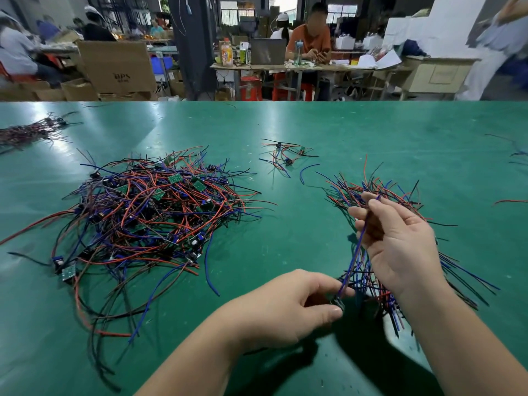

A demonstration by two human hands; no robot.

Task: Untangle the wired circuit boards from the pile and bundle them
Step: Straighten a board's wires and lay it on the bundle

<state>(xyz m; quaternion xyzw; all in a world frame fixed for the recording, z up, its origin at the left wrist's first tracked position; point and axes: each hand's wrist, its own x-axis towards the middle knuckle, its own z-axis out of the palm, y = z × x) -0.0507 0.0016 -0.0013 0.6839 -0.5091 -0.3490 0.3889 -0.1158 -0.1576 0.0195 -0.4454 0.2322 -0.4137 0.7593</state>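
Observation:
A big tangled pile [148, 212] of small green circuit boards with red, blue and black wires lies on the green table [285, 252], left of centre. My left hand [285, 307] pinches a small circuit board [338, 303] near the front edge. A blue wire [355, 250] runs taut from that board up to my right hand [400, 238], whose fingertips pinch its far end. Behind and under my right hand spreads a sorted bunch of wired boards [380, 281], its wires fanning out to the right.
A small cluster of wired boards [287, 155] lies mid-table, with a loose blue wire [307, 171] beside it. Another bundle [27, 131] sits at the far left. Stray wires show at the right edge. Beyond the table, people work at desks among cardboard boxes.

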